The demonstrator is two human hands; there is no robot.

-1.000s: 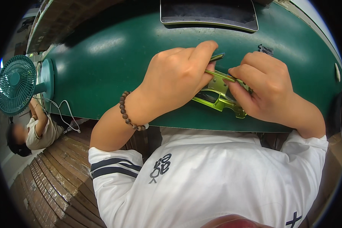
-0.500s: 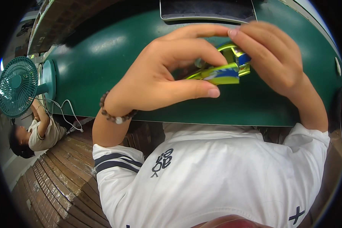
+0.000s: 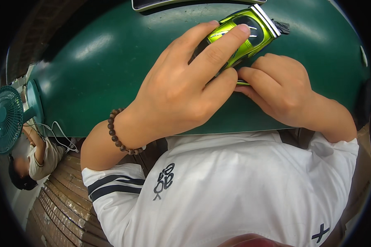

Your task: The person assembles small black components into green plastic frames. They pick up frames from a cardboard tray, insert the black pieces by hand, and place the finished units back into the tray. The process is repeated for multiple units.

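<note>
My left hand (image 3: pixel 185 82), with a beaded bracelet at its wrist, grips a shiny lime-green toy car (image 3: pixel 251 45). Its index finger lies over the car's dark window. A pale, silvery bar crosses the car's upper right end, and a small black part juts out beyond it. Just below the car, my right hand (image 3: pixel 278 88) is closed, its fingertips pinching a thin lime-edged piece (image 3: pixel 243 82). Fingers hide most of that piece, so I cannot tell whether it is joined to the car. Both hands are above the green tabletop (image 3: pixel 107 82).
A dark, flat device with a light rim (image 3: pixel 165 4) lies at the table's far edge. On the left stand a green fan (image 3: pixel 8 117) and a white cable (image 3: pixel 55 131). Beyond the fan, another person (image 3: pixel 41 160) sits beside brown stacked boards (image 3: pixel 64 206).
The toy car has turned so its window side shows and has moved slightly up and right. My right hand has come down beside it, its fingers now closed on the thin piece.
</note>
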